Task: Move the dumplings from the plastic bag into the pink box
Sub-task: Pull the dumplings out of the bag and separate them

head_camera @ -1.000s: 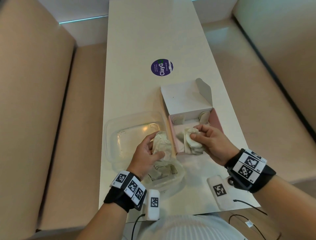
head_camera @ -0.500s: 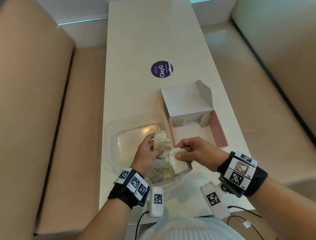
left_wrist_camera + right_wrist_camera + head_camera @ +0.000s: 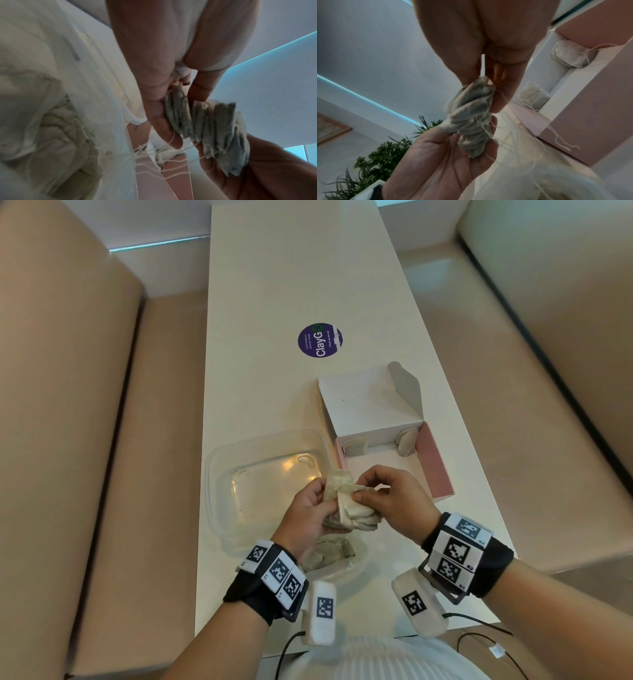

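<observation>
Dumplings (image 3: 356, 513): soft pale packets w/ loose strings, a stacked bunch is held between both hands above the table (image 3: 274, 285), just in front of the pink box (image 3: 436, 470). Bunch is pinched at top by right hand (image 3: 394, 501), thumb against fingers; it is cupped from below by left hand (image 3: 308, 515), fingers curled round it. Two packets are already seen at the box's back wall. More are left in the plastic bag (image 3: 334, 556) near the clear container (image 3: 267, 474).

Risks, as judged: strings dangle and could be snagged on bag or box rim, so packets get dragged out. Stack is loosely gripped; outer ones could be dropped on the table during transfer.
</observation>
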Demonstrator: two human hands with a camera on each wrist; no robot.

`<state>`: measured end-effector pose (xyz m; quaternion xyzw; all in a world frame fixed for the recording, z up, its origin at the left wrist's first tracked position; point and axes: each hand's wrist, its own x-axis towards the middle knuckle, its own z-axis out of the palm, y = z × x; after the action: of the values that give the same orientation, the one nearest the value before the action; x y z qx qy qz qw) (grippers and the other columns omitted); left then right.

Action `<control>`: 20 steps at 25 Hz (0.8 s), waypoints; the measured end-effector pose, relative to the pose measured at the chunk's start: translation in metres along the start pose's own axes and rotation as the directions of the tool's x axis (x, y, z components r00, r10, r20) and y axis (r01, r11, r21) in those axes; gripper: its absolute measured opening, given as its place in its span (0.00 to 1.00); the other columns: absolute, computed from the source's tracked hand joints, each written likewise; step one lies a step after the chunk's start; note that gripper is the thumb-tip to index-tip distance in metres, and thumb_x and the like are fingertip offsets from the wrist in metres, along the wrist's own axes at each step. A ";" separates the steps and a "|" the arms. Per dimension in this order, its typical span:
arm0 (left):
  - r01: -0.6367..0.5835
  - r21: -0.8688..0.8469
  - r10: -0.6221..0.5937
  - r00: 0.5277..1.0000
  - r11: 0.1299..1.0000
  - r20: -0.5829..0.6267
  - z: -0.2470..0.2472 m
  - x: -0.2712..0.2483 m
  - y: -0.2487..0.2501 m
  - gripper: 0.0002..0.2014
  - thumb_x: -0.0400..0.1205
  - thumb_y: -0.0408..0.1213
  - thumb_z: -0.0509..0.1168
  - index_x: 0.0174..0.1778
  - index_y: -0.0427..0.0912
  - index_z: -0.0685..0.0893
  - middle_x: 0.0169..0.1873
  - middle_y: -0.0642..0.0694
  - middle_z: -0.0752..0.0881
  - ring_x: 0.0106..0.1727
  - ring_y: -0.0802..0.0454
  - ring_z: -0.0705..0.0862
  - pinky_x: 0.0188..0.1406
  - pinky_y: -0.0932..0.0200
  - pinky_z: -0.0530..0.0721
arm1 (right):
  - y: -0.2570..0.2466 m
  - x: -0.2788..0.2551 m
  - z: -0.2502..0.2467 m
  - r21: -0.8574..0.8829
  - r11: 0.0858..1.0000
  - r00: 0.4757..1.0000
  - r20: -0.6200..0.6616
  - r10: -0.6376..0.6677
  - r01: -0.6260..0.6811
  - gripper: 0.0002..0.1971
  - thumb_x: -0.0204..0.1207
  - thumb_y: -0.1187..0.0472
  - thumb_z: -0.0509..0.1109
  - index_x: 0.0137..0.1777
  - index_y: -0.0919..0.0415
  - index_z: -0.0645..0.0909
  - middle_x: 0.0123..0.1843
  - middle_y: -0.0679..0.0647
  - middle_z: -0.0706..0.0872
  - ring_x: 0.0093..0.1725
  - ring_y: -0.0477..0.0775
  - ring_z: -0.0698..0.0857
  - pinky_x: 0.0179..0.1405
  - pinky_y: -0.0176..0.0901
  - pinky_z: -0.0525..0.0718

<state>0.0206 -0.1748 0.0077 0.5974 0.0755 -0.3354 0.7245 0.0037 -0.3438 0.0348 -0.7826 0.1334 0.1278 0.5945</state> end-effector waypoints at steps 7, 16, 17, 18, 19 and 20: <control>-0.065 0.252 0.057 0.998 0.966 0.038 0.013 -0.004 0.008 0.13 0.76 0.43 0.65 0.56 0.47 0.78 0.45 0.46 0.87 0.45 0.49 0.88 0.43 0.52 0.86 | 0.001 0.000 0.009 -0.050 0.999 0.998 -0.062 -0.014 0.011 0.04 0.70 0.63 0.75 0.38 0.57 0.82 0.36 0.50 0.86 0.30 0.49 0.83 0.33 0.44 0.85; -0.080 0.304 0.111 0.990 0.949 -0.089 0.018 0.000 0.005 0.21 0.70 0.39 0.62 0.60 0.49 0.73 0.48 0.48 0.86 0.49 0.52 0.86 0.53 0.51 0.84 | 0.002 0.000 0.032 0.402 0.872 0.960 0.119 0.253 -0.279 0.43 0.69 0.32 0.66 0.78 0.56 0.62 0.74 0.54 0.74 0.69 0.54 0.78 0.68 0.55 0.78; -0.079 0.304 0.108 0.991 0.949 -0.078 0.020 0.000 0.005 0.22 0.70 0.39 0.61 0.61 0.48 0.73 0.48 0.49 0.86 0.50 0.53 0.85 0.52 0.54 0.83 | -0.001 0.001 0.031 0.478 0.820 0.948 0.190 0.253 -0.315 0.39 0.70 0.30 0.61 0.74 0.57 0.68 0.70 0.57 0.79 0.67 0.55 0.81 0.67 0.55 0.79; -0.080 0.301 0.105 0.992 0.950 -0.067 0.021 0.000 0.005 0.22 0.71 0.38 0.61 0.63 0.48 0.72 0.49 0.49 0.86 0.50 0.54 0.85 0.51 0.57 0.82 | -0.007 0.001 0.029 0.522 0.789 0.945 0.219 0.244 -0.325 0.30 0.75 0.33 0.56 0.65 0.56 0.77 0.61 0.57 0.86 0.60 0.54 0.85 0.62 0.52 0.82; -0.082 0.297 0.103 0.993 0.951 -0.057 0.022 0.001 0.006 0.22 0.72 0.37 0.60 0.64 0.47 0.71 0.49 0.49 0.85 0.50 0.54 0.84 0.49 0.59 0.81 | -0.013 0.001 0.026 0.544 0.774 0.944 0.240 0.227 -0.325 0.25 0.79 0.37 0.51 0.54 0.54 0.82 0.52 0.53 0.90 0.54 0.52 0.88 0.58 0.48 0.83; -0.082 0.300 0.100 0.994 0.951 -0.047 0.022 0.002 0.007 0.22 0.73 0.36 0.60 0.64 0.46 0.70 0.48 0.50 0.84 0.49 0.54 0.84 0.48 0.59 0.80 | -0.014 0.003 0.025 0.560 0.764 0.945 0.242 0.220 -0.321 0.25 0.80 0.39 0.49 0.47 0.54 0.82 0.47 0.51 0.91 0.51 0.50 0.88 0.57 0.47 0.83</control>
<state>0.0197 -0.1955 0.0191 0.7125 0.0189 -0.2905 0.6385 0.0106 -0.3165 0.0400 -0.5171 0.2295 0.2275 0.7926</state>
